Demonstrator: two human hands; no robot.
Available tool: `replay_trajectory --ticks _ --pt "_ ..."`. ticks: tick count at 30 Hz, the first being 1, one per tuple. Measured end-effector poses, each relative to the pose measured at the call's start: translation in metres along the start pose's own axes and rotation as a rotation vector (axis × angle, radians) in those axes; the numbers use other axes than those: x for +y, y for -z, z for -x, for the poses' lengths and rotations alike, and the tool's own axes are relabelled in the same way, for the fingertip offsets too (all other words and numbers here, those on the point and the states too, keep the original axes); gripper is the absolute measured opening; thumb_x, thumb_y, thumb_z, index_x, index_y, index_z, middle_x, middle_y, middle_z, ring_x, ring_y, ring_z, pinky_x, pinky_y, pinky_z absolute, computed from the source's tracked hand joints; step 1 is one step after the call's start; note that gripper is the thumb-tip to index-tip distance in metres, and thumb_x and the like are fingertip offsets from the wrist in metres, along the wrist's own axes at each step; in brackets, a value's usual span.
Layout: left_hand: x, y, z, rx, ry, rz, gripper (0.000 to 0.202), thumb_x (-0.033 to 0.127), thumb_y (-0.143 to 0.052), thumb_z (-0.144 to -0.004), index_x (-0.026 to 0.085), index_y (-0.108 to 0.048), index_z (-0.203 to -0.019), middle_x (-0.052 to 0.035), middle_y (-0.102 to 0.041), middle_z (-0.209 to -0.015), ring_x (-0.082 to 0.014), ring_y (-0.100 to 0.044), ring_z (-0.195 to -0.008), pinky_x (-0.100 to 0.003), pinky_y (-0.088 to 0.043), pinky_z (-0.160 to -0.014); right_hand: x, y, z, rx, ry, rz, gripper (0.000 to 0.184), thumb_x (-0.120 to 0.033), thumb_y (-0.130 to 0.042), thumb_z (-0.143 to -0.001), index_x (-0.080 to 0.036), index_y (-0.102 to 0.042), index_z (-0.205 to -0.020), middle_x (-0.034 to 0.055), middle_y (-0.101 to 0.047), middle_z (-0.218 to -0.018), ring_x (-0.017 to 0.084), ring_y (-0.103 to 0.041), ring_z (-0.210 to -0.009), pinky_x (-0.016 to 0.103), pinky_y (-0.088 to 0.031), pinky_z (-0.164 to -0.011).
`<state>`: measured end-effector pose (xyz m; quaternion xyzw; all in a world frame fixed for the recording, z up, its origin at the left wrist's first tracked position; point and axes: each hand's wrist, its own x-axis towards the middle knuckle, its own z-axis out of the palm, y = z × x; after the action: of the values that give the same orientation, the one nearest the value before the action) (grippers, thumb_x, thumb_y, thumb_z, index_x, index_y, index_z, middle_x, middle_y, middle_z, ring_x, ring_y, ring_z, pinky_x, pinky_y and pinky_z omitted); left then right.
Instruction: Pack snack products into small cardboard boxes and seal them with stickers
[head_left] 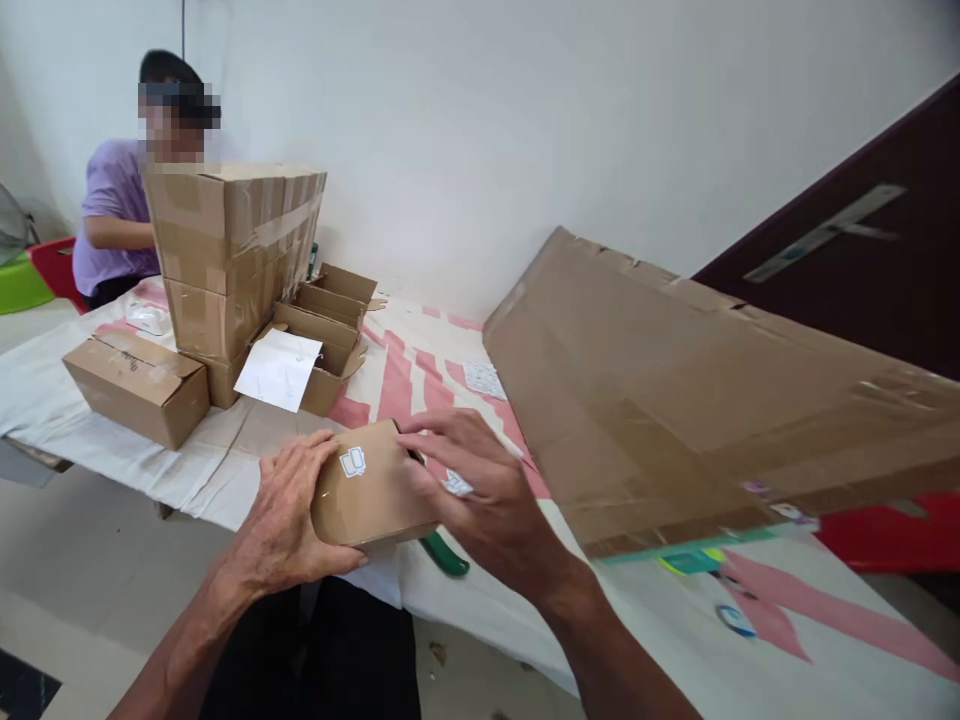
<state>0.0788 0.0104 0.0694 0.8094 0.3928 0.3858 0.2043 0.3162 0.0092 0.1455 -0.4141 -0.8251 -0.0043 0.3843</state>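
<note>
A small brown cardboard box [367, 505] with blue-and-white stickers on its top is held over the table's front edge. My left hand [289, 515] wraps round its left end, thumb low on the near side and fingers over the top. At the right end of the box, my right hand [476, 490] has its fingers bent against the edge by a dark gap; they are partly blurred, and whether they grip anything is hard to see. A green curved handle [448, 555] shows just below the box, the rest of that tool hidden.
Taped cartons [247, 250] stand stacked at the left, with a closed box [139, 385] before them. Open boxes [322, 330] carry a white paper sheet [279, 368]. A large cardboard panel [712, 420] leans at right. Across the table sits a person [120, 200].
</note>
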Motion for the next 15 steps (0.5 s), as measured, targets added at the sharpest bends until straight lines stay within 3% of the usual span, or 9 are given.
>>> replay_trajectory --ticks 3,6,15 --pt "0.004 -0.004 -0.003 0.01 -0.005 -0.012 0.109 0.033 -0.098 -0.055 0.026 -0.046 -0.15 -0.0203 -0.053 -0.156 -0.0468 -0.049 -0.145 -0.066 -0.039 -0.116 -0.012 -0.01 -0.018 -0.159 0.154 0.145 0.023 -0.012 -0.054 -0.101 -0.02 -0.075 -0.102 0.0093 -0.072 -0.103 0.024 -0.062 -0.101 0.039 -0.055 -0.087" --pt "0.007 -0.006 -0.005 0.005 -0.012 -0.017 0.109 0.033 -0.098 -0.056 0.024 -0.044 -0.151 -0.0209 -0.053 -0.156 -0.0463 -0.049 -0.145 -0.066 -0.04 -0.115 -0.006 -0.017 -0.022 -0.243 0.216 0.304 0.021 -0.012 -0.055 -0.101 -0.019 -0.074 -0.096 0.009 -0.069 -0.098 0.024 -0.058 -0.097 0.037 -0.051 -0.083" --pt "0.014 -0.008 -0.007 -0.016 0.01 -0.014 0.106 0.029 -0.095 -0.057 0.024 -0.044 -0.15 -0.0205 -0.052 -0.157 -0.0449 -0.049 -0.145 -0.064 -0.039 -0.115 0.001 -0.02 -0.02 -0.25 0.281 0.446 0.021 -0.012 -0.058 -0.099 -0.019 -0.07 -0.083 0.0077 -0.068 -0.094 0.022 -0.055 -0.091 0.035 -0.043 -0.078"
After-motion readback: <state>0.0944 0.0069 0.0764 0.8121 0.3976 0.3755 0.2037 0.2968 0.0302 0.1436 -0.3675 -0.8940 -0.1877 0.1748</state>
